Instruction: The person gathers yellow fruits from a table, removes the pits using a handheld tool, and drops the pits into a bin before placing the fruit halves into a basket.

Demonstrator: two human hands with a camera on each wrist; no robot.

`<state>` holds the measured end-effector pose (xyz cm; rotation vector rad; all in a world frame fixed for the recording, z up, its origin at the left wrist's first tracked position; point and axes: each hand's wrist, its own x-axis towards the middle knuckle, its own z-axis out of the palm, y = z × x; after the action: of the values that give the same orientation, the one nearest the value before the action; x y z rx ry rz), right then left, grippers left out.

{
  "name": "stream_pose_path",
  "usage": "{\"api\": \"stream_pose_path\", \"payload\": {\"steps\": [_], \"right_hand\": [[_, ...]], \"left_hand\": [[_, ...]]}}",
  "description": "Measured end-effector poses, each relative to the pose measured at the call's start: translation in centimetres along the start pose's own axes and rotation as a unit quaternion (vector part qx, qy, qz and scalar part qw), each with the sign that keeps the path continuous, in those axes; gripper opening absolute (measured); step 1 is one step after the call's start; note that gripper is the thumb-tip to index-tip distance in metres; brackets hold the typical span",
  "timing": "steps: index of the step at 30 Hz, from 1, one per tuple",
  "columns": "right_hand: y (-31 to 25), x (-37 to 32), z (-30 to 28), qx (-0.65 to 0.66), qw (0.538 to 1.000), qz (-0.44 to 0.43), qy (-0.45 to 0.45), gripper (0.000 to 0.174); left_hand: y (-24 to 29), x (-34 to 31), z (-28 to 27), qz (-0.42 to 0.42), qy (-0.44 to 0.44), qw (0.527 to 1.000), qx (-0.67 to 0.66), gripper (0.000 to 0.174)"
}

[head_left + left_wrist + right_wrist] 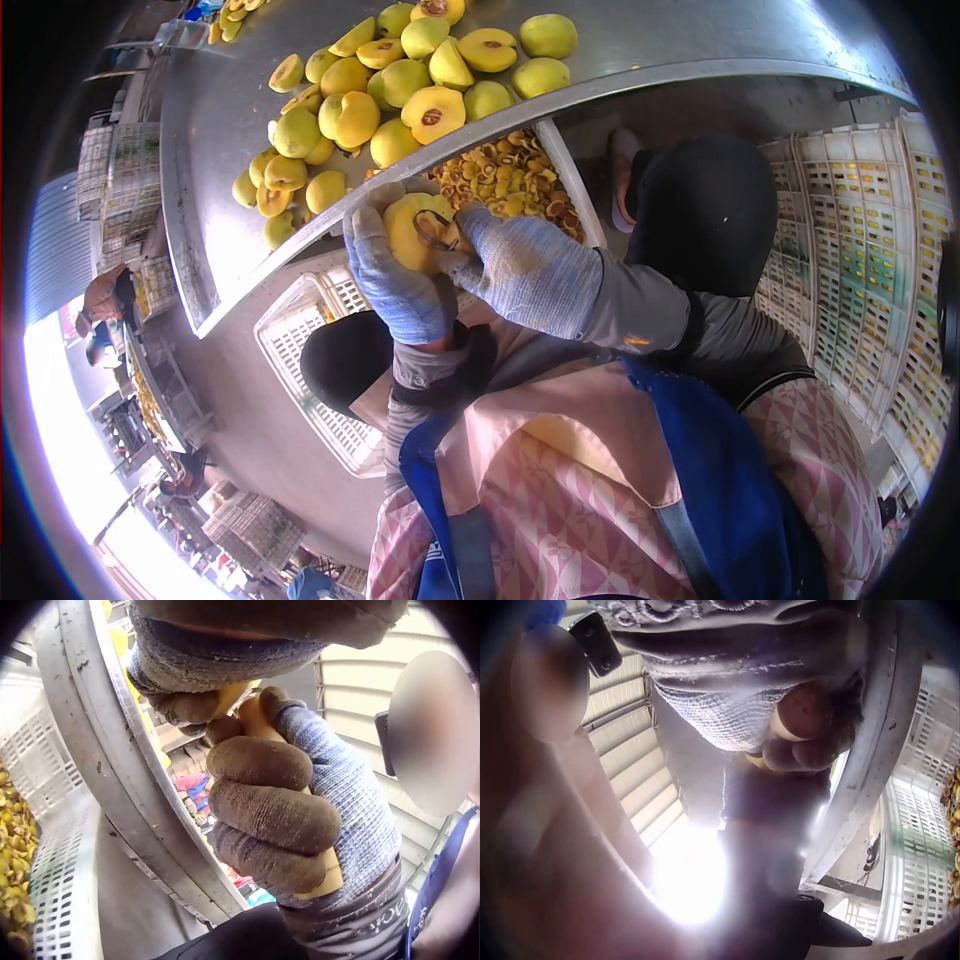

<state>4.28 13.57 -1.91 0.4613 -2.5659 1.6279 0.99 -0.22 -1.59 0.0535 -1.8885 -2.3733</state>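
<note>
In the head view, my left hand [388,272], in a blue-grey knit glove, cups a yellow peach [404,232] over the table's near edge. My right hand [535,270], gloved alike, grips a pitting knife with a curved dark metal loop [436,232], which lies against the peach's flesh. In the left wrist view, the right hand's dirty brown fingers [270,814] curl round the knife's pale wooden handle [330,876], its end showing below them. The left hand hides most of the peach there. Glare and the sleeve obscure much of the right wrist view.
Many whole and halved peaches [405,85] lie on the metal table [640,35], which has a raised rim. Below that rim, a white crate [568,165] holds small cut pieces [500,175]. Another white crate [300,330] stands at left; tall stacked crates [850,260] stand at right.
</note>
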Motion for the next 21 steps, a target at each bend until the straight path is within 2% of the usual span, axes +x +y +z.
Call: {"api": "stream_pose_path", "payload": {"steps": [6,10,12,15,17,21], "right_hand": [[0.13,0.18,0.37,0.073,0.997,0.029,-0.013,0.039],[0.18,-0.01,0.34,0.076,0.996,0.044,-0.019,0.036],[0.22,-0.09,0.43,0.019,1.000,-0.008,0.004,0.038],[-0.45,0.03,-0.48,-0.012,1.000,0.017,-0.021,0.037],[-0.30,-0.20,-0.34,-0.042,0.999,0.013,-0.025,0.037],[0.13,-0.28,-0.41,-0.074,0.997,-0.010,-0.025,0.037]], "left_hand": [[0.04,-0.13,0.29,-0.009,-0.003,1.000,-0.017,0.038],[-0.15,-0.43,0.55,0.008,0.009,1.000,-0.013,0.039],[-0.22,-0.40,0.39,0.014,0.002,1.000,-0.006,0.039],[-0.35,-0.07,0.16,-0.014,-0.010,0.999,-0.050,0.039],[-0.43,0.13,0.01,-0.089,0.003,0.993,-0.083,0.037],[-0.33,0.14,-0.23,-0.118,-0.006,0.990,-0.072,0.035]]}}
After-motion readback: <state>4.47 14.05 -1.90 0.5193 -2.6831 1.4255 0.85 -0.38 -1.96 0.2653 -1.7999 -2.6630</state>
